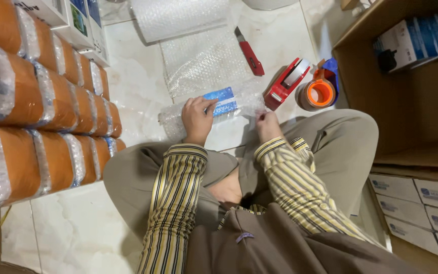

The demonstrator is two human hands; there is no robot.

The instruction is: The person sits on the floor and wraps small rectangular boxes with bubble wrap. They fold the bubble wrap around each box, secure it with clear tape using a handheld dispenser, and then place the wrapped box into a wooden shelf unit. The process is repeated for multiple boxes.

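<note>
One small blue-and-white box (pixel 221 103) lies on the marble floor (pixel 77 228) in front of the seated person's knees, inside a sheet of bubble wrap (pixel 201 63). This box is the reference point for every position below.

Hands: two.
- The left hand (pixel 197 119) rests flat on the left end of the box; its fingers (pixel 205 105) are spread narrowly and press the wrap down onto the box.
- The right hand (pixel 268 124) sits just beyond the right end of the box; its fingers are closed in a pinch on the loose wrap edge.

Tools, all right of or beyond the box:
- One red tape dispenser (pixel 285 82), just beyond the right end of the box.
- One orange tape roll (pixel 319 94), right of the dispenser and touching it.
- One red utility knife (pixel 249 53), farther out, lying on the wrap sheet's right edge.
- One bubble wrap roll (pixel 178 18), at the far end of the sheet.

Stock:
- Left of the box, orange wrapped bundles (pixel 51 101) stand in three rows; the exact count cannot be told.
- Right of the box, one open cardboard carton (pixel 406 106) stands, with white boxes (pixel 422 213) stacked below it.

Clearance: bare floor shows between the box and the bundles. The right side is tight, bounded by the tools and the carton wall.
</note>
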